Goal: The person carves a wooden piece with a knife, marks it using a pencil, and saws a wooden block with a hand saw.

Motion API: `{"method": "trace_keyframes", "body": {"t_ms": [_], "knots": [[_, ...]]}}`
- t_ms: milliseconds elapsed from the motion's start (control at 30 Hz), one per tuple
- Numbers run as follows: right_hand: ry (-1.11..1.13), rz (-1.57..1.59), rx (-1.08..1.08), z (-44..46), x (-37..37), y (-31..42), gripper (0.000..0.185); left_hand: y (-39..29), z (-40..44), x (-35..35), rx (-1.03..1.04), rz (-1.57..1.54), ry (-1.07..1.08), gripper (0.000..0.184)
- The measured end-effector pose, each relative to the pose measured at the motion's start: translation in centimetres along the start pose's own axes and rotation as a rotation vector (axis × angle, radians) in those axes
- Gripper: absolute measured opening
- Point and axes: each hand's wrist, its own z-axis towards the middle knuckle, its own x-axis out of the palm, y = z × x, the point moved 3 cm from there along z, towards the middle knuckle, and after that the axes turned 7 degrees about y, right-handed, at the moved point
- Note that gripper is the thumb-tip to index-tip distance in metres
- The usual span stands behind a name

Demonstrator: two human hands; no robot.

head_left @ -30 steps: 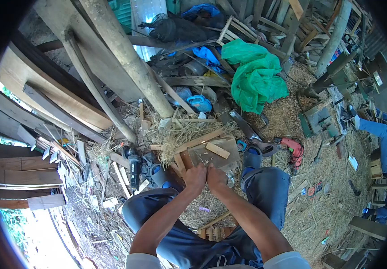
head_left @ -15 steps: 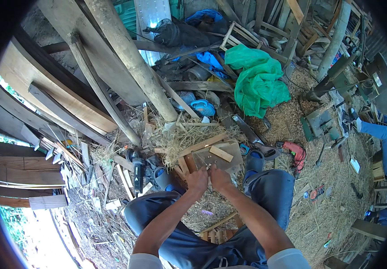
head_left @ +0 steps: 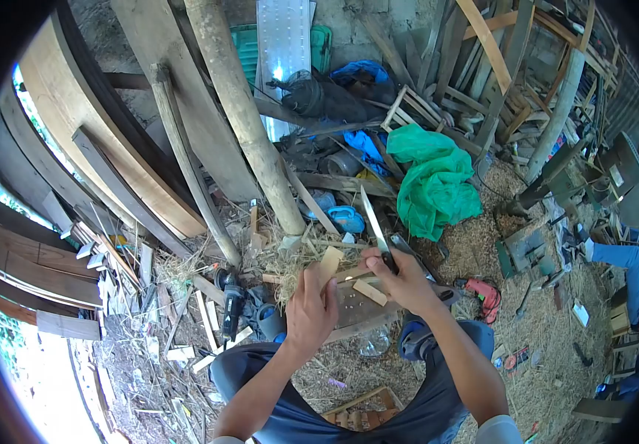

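Observation:
My left hand (head_left: 310, 309) is closed round a small light wood piece (head_left: 330, 264), its end sticking up past the fingers. In my right hand (head_left: 401, 281) is a knife (head_left: 373, 223), gripped by its dark handle with the long blade pointing up and away from me. Both hands are raised over a wooden board (head_left: 352, 307) between my feet, and they are apart. Another small wood piece (head_left: 370, 291) lies on that board, with small pale bits beside it.
A black angle grinder (head_left: 232, 303) lies left of my left foot. To the right are a red drill (head_left: 483, 297) and a green plastic sheet (head_left: 438, 181). Planks (head_left: 105, 126) lean at the left. A person's blue-clad leg (head_left: 619, 257) shows at the far right.
My hands were close together low at the board; now they are raised and apart. The wood piece and knife now show clearly in them. The view has shifted too.

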Motion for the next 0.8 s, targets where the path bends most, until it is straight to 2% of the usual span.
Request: {"method": "trace_keyframes", "body": {"t_ms": [133, 200, 567, 800], "knots": [[-0.024, 0.109, -0.107, 0.0, 0.6, 2.1, 0.030, -0.9, 0.2, -0.8, 0.032, -0.166, -0.099, 0.033], [0.005, 0.012, -0.173, -0.1, 1.2, 2.1, 0.029, -1.0, 0.2, -1.1, 0.049, -0.201, -0.110, 0.035], [-0.043, 0.088, -0.063, -0.7, 1.4, 2.4, 0.028, -1.8, -0.4, -0.4, 0.130, -0.297, -0.056, 0.042], [-0.015, 0.086, -0.106, -0.9, 1.2, 2.5, 0.019, -2.4, -0.8, -0.8, 0.012, -0.443, 0.045, 0.040]]}}
